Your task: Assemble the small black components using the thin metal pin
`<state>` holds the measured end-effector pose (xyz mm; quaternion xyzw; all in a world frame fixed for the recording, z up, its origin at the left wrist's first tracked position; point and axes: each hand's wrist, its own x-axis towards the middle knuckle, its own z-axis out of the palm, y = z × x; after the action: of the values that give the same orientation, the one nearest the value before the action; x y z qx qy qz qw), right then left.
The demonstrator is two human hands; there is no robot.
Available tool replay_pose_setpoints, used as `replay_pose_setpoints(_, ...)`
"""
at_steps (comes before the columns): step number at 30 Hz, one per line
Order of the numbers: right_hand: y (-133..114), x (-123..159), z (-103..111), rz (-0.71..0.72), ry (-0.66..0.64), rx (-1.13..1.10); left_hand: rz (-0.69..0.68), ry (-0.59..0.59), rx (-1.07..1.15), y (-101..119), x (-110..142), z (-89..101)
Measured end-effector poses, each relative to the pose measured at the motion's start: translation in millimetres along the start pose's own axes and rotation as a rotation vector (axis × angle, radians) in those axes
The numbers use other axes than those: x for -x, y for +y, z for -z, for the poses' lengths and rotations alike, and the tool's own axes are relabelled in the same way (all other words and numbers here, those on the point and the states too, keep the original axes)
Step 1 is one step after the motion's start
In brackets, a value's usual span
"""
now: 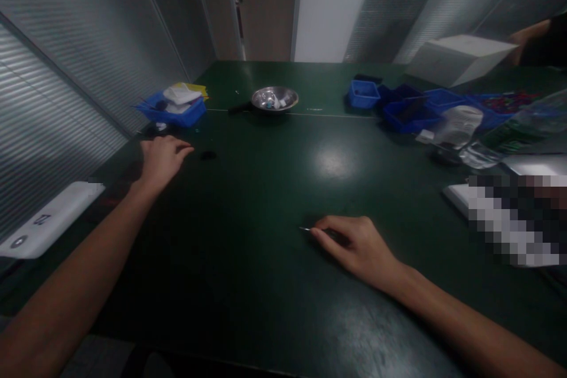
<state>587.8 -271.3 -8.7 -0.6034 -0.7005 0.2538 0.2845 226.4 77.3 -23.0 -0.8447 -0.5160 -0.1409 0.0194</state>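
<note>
My right hand [361, 248] rests low over the dark green table [248, 201], right of the middle. Its thumb and forefinger pinch a thin, shiny metal piece [305, 228], whose tip points left; the rest is hidden by the fingers. Farther off on the left, my left hand [163, 158] reaches forward with thumb and forefinger drawn together. Whatever lies between those fingertips, if anything, is too small to make out. Just right of them a small dark spot [208, 155] shows on the table. A blue bin [192, 115] with white and yellow items stands beyond this hand.
A shiny metal bowl [292, 100] with small pieces sits at the back. Several blue bins [364, 96], a white box [452, 62] and clear plastic packaging [458, 124] line the right. A white device [48, 218] lies left. At far right a person's hand touches the box.
</note>
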Motion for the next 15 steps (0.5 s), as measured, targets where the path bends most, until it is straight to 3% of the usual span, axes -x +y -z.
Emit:
replay_pose_setpoints(5, -0.4, -0.1, -0.2, -0.002, -0.004, 0.011, 0.053, 0.031, -0.135, -1.9, -1.3, -4.8)
replay_pose_setpoints(15, 1.5, 0.9, -0.9, 0.013, 0.006, 0.010, -0.029, 0.022, -0.139, -2.5, -1.7, -6.5)
